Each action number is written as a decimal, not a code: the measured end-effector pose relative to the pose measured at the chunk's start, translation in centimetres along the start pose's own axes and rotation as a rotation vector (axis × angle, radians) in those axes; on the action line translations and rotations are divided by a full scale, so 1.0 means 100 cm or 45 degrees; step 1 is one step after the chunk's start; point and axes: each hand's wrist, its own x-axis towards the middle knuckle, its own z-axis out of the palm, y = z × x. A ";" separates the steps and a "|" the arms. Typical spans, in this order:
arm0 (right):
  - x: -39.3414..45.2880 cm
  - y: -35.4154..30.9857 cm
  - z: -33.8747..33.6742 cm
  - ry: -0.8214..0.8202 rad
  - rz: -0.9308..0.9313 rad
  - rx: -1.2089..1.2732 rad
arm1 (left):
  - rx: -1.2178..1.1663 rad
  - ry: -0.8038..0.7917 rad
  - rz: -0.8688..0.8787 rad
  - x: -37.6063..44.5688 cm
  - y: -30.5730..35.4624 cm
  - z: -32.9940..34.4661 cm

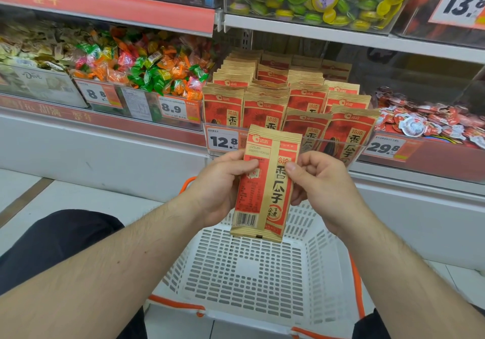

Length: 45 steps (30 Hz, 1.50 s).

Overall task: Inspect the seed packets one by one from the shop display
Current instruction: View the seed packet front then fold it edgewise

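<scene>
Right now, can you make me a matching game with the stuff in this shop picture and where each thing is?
Things:
1. held seed packet
2. white basket
3. 12.8 price tag
4. wrapped candies

Places:
A. on the floor, below the hands
B. in the bin left of the seed display
C. between the left hand and right hand
D. on the front of the seed display

Pairs: 1-C, 2-A, 3-D, 4-B

The held seed packet point(265, 181) reads 洽洽 香瓜子; shelf price tags read 12.8 point(223, 141), 8.9 point(172, 108), 29.8 point(385, 147).
</scene>
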 end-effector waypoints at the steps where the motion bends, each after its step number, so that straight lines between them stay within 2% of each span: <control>1: 0.000 0.000 0.000 0.001 -0.002 0.004 | 0.000 -0.006 0.008 0.000 0.000 -0.001; 8: 0.001 -0.001 -0.002 -0.026 0.005 0.046 | 0.023 0.009 0.029 0.000 -0.001 -0.002; 16: -0.003 -0.002 -0.007 -0.441 0.144 -0.133 | -0.100 0.105 0.027 0.003 0.002 -0.001; 22: -0.004 0.000 -0.006 -0.467 0.136 -0.134 | -0.123 0.105 0.005 0.003 0.002 0.000; 26: -0.006 -0.001 -0.004 -0.413 0.142 -0.192 | -0.006 0.153 -0.042 0.003 0.001 -0.001; 29: -0.006 0.002 0.005 -0.217 0.019 -0.537 | 0.336 0.183 -0.084 0.002 -0.003 -0.002; 31: -0.011 -0.001 0.013 -0.151 -0.088 -0.751 | 0.400 0.160 -0.105 -0.001 -0.006 0.000; 33: -0.014 -0.004 0.016 -0.196 -0.117 -0.830 | 0.384 0.153 -0.102 -0.001 -0.007 0.002; 36: -0.013 -0.005 0.011 -0.289 -0.092 -0.689 | 0.380 0.112 -0.080 0.000 -0.006 -0.001; 39: -0.009 -0.004 0.008 -0.145 -0.137 -0.434 | 0.441 -0.022 -0.079 -0.003 -0.005 0.000; 42: -0.009 -0.004 0.010 -0.038 -0.279 -0.481 | 0.456 -0.139 -0.113 -0.006 -0.007 0.004; 45: -0.009 -0.005 0.012 -0.049 -0.298 -0.451 | 0.386 -0.214 -0.157 -0.005 -0.010 0.002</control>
